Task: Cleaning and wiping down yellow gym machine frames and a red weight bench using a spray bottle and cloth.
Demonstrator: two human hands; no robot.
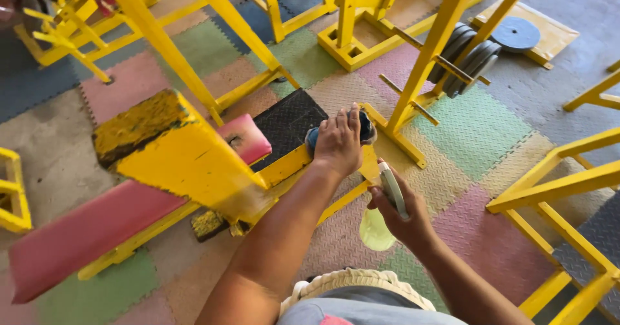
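At the centre of the head view, my left hand (pixel 338 145) presses flat, fingers spread, on a dark blue cloth (pixel 365 130) bunched against the yellow frame bar (pixel 292 162) of a weight bench. My right hand (pixel 402 216) is closed around a spray bottle (pixel 387 203), its grey trigger head up and its pale green body hanging below the palm. The bottle sits just beside the bar's lower edge, near the left wrist. The bench's worn pink pad (pixel 84 234) runs away to the lower left, and a black mat tile (pixel 287 121) lies just behind the cloth. A yellow plate rack (pixel 431 47) loaded with grey weight plates (pixel 468 57) stands close behind the hands; its base rail nearly meets the cloth. Open coloured floor mats (pixel 478 128) lie to the right, bounded by another yellow frame (pixel 555 189).
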